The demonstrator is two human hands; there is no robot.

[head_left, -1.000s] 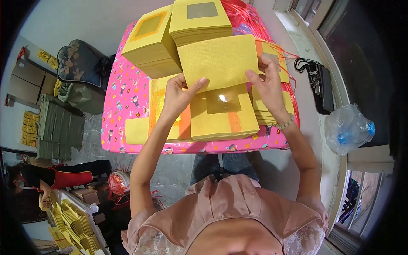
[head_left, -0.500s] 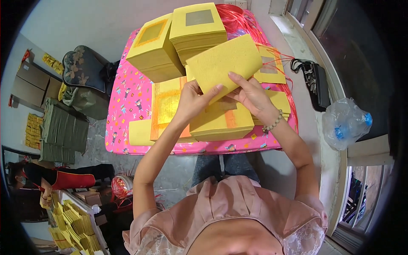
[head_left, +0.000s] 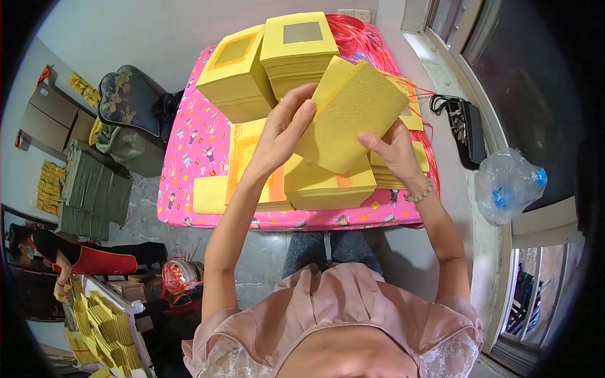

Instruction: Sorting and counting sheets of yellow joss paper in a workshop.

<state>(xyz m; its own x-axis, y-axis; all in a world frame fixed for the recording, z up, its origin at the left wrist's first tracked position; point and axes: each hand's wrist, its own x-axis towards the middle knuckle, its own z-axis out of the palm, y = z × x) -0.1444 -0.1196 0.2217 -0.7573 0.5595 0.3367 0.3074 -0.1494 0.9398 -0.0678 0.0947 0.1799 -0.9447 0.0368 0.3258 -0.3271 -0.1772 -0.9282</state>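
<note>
Between my two hands, above the table, I hold folded yellow paper (head_left: 353,116), its layers fanned a little apart at the top. My left hand (head_left: 287,126) pinches its left edge, thumb in front and fingers behind. The right edge is gripped by my right hand (head_left: 392,148), with the thumb lying on the front face. Just below the paper stands a stack of yellow paper (head_left: 329,189) with an orange band. Left of that lies another stack (head_left: 242,151) with an orange-edged patch, partly covered by my left forearm.
Two tall yellow paper stacks (head_left: 236,75) (head_left: 299,47) stand at the back of the pink patterned table (head_left: 192,148). Red plastic strips (head_left: 356,38) lie behind them. On the right sill are a black case with keys (head_left: 463,129) and a plastic bag (head_left: 510,186). Another person (head_left: 82,255) works at lower left.
The yellow paper has turned more upright and its layers have spread apart. My left hand has moved up along its left edge, and my right hand has shifted slightly right and down.
</note>
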